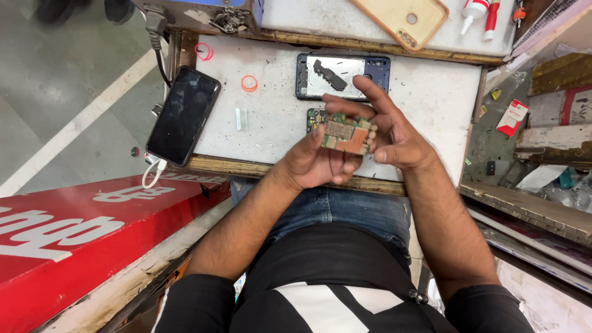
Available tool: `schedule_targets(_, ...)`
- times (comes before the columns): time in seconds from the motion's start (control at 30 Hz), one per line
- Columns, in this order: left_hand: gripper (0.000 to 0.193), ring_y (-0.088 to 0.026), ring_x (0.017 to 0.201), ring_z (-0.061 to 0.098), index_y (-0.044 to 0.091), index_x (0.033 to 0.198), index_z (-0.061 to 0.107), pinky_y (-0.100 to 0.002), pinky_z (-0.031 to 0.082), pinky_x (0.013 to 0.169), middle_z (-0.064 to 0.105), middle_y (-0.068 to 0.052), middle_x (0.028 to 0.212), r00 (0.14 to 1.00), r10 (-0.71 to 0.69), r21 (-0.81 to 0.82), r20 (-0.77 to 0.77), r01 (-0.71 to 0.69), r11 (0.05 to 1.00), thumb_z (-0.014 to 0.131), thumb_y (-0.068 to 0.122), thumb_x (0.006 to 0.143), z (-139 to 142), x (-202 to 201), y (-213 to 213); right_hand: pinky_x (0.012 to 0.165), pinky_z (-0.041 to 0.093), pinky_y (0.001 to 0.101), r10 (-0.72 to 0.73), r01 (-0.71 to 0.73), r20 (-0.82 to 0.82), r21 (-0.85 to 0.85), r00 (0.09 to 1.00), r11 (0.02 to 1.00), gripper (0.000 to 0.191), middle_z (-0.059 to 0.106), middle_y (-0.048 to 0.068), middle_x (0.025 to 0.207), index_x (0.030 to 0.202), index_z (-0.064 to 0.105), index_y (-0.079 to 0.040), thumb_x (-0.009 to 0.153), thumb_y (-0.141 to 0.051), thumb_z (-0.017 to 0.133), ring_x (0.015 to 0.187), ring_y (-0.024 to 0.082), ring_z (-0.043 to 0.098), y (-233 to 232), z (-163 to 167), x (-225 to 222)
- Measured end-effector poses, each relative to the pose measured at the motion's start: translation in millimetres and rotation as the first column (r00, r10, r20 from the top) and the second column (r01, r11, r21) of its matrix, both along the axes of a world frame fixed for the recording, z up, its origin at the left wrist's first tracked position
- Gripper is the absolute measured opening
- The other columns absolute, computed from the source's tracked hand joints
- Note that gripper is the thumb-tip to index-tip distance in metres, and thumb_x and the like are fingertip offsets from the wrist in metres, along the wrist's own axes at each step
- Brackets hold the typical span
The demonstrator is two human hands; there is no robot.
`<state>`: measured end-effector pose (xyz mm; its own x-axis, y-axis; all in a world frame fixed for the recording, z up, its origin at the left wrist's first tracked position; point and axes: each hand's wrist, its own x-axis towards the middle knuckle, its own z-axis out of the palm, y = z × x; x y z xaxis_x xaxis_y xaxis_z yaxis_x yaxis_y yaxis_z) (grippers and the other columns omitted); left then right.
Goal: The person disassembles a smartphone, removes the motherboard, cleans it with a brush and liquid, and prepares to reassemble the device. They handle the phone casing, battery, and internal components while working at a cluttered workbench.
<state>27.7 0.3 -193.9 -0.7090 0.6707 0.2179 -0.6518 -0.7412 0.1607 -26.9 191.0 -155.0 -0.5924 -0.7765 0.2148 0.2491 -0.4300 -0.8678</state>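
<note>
Small green and copper circuit board [346,134] sits raised above the front edge of the white worktop [277,117], held between both hands over the person's lap. Left hand [317,163] grips the board from below and behind, fingers curled around its lower edge. Right hand [385,132] pinches the board's right side, thumb and fingers closed on it, index finger stretched out toward the far side of the table.

Just behind the board, partly hidden by the hands, another small dark board piece [314,117] lies flat on the worktop. Beyond it a blue opened phone frame [342,77] lies face down with a silver inner plate and a dark part on top. Two orange rubber rings [249,83] lie on the worktop to the left, one near the back corner. A small clear strip [241,119] lies between ring and hands. A black phone [184,115] rests tilted on the left edge of the table, white cable [151,174] plugged into its lower end. A tan phone case [401,20] lies on the shelf behind, red and white glue bottles [481,13] beside it. Red signboard [80,228] at lower left. Person wears blue jeans and a black shirt with white stripes
</note>
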Motion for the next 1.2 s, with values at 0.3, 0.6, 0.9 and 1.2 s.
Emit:
schedule_targets(0.3, 0.062, -0.022, 0.089, 0.073, 0.001, 0.134, 0.058, -0.035, 0.062, 0.076, 0.07, -0.016, 0.102, 1.0, -0.019, -0.116, 0.021, 0.021, 0.993, 0.064, 0.054, 0.103, 2, 0, 11, 0.129, 0.03, 0.0618, -0.011, 0.024, 0.092, -0.137, 0.996, 0.99, 0.11, 0.061, 0.019, 0.147, 0.17, 0.022, -0.024, 0.085, -0.026, 0.091, 0.16, 0.043, 0.03, 1, -8, 4)
schedule_targets(0.6, 0.032, -0.017, 0.064, 0.048, 0.007, 0.083, 0.056, -0.033, 0.04, 0.057, 0.055, -0.006, 0.074, 0.677, 0.134, -0.681, -0.724, -0.671, -0.295, 0.071, 0.015, 0.109, 23, -7, -55, 0.119, 0.049, 0.051, -0.371, 0.51, 0.563, -0.107, 0.739, 0.854, 0.064, 0.061, 0.018, 0.141, 0.156, 0.047, -0.019, 0.105, -0.056, 0.057, 0.126, 0.034, 0.063, -1, 2, -2)
schedule_targets(0.9, 0.012, -0.015, 0.093, 0.075, 0.001, 0.102, 0.063, -0.026, 0.062, 0.077, 0.072, -0.012, 0.126, 0.569, 0.117, -0.547, -0.814, -0.681, -0.487, 0.065, -0.009, 0.096, 39, 4, -111, 0.11, 0.055, 0.0505, -0.449, 0.548, 0.552, -0.016, 0.703, 0.836, 0.068, 0.061, 0.02, 0.139, 0.149, 0.054, -0.015, 0.107, -0.066, 0.04, 0.12, 0.033, 0.065, -7, 3, -1)
schedule_targets(1.2, 0.02, -0.019, 0.08, 0.074, 0.001, 0.112, 0.067, -0.03, 0.061, 0.068, 0.072, -0.018, 0.112, 0.504, -0.071, -0.375, -0.861, -0.722, -0.581, 0.074, 0.001, 0.093, 39, 1, -105, 0.111, 0.054, 0.0532, -0.465, 0.545, 0.514, -0.007, 0.721, 0.838, 0.059, 0.058, 0.019, 0.142, 0.155, 0.048, -0.017, 0.111, -0.056, 0.041, 0.123, 0.033, 0.064, -7, 2, -2)
